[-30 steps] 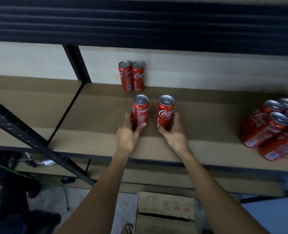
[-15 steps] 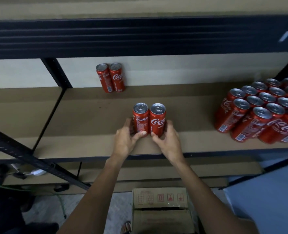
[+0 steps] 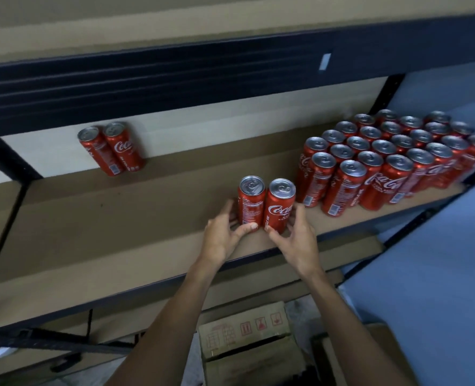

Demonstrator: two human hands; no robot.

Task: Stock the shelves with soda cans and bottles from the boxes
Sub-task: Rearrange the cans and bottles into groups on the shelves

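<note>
Two red Coca-Cola cans stand side by side, touching, on the brown shelf board (image 3: 124, 218) near its front edge. My left hand (image 3: 221, 237) grips the left can (image 3: 250, 203), thumb curled across its base. My right hand (image 3: 294, 238) grips the right can (image 3: 280, 207) from the right, fingers behind it. A large block of several red cans (image 3: 384, 160) fills the shelf's right end, just right of the held pair. Two more cans (image 3: 112, 150) stand against the back wall at the left.
A dark metal beam (image 3: 175, 79) of the upper shelf runs overhead. A black upright (image 3: 385, 93) stands behind the can block. A cardboard box (image 3: 247, 330) sits on the floor below, between my arms. A blue surface (image 3: 439, 274) lies at the right.
My hands pushed the two cans together until they touched, then slid the pair right along the shelf toward the large block. The view swung right, showing more of that block.
</note>
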